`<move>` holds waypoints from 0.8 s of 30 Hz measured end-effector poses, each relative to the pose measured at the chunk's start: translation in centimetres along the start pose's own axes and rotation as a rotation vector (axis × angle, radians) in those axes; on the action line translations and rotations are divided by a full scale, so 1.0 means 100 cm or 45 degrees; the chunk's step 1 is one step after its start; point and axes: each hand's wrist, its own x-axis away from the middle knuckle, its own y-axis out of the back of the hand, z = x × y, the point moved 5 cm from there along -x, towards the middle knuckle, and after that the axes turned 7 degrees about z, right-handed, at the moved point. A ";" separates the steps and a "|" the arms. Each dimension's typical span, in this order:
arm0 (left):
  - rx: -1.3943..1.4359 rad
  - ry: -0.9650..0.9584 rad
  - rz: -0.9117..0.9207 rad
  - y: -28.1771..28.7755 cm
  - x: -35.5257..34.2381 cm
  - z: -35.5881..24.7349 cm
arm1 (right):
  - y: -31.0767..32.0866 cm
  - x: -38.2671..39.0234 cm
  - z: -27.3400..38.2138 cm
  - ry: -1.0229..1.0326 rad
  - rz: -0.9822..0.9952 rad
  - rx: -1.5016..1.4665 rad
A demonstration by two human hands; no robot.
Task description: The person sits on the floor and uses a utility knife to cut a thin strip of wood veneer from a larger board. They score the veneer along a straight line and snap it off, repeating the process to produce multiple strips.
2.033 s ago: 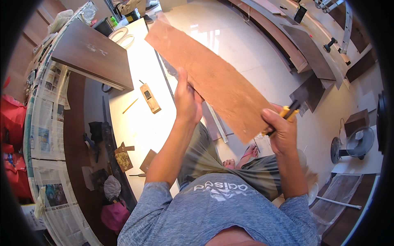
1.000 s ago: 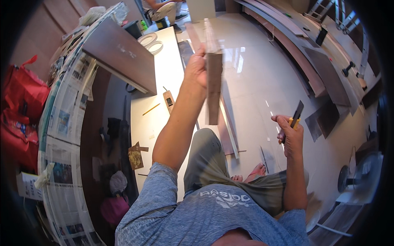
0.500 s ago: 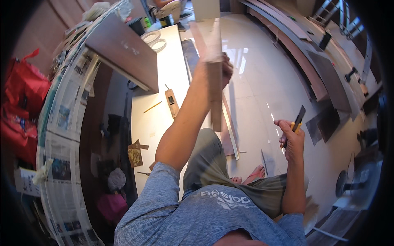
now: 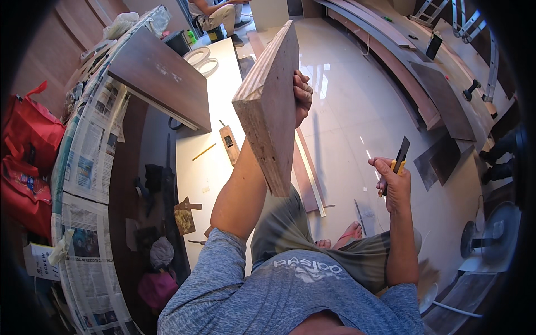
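Note:
My left hand [image 4: 302, 99], fingers curled over its right side, grips a thick plywood board [image 4: 273, 111] held up in front of me. The board stands on edge, tilted, with its layered end and one long edge showing. At the right, my right hand [image 4: 395, 187] is raised above the floor, closed round a utility knife [image 4: 400, 159] with a yellow and black body and a dark blade pointing up. Beneath the board, on a white work surface [image 4: 195, 173], lie a wooden hand plane [image 4: 228, 141] and a yellow pencil [image 4: 204, 152].
Edging rolls [image 4: 207, 67] lie at the surface's far end, near a brown panel [image 4: 162, 72]. Long boards [image 4: 385, 78] run along the right. A newspaper-covered bench [image 4: 84, 240] with red bags [image 4: 28, 151] stands left. Another person [image 4: 218, 17] sits at the back.
My left hand has turned the board, so its broad face and end now show more. The knife has shifted only slightly; my right hand still grips it.

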 end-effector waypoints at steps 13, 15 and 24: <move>-0.399 -0.036 -0.371 0.001 0.018 0.003 | -0.003 0.000 0.002 -0.022 0.013 0.073; -0.812 -0.068 -0.841 0.002 0.033 0.025 | 0.001 -0.001 0.004 0.134 0.055 0.284; -0.675 0.564 -1.223 0.078 0.154 0.096 | -0.008 -0.007 0.014 0.767 0.158 0.930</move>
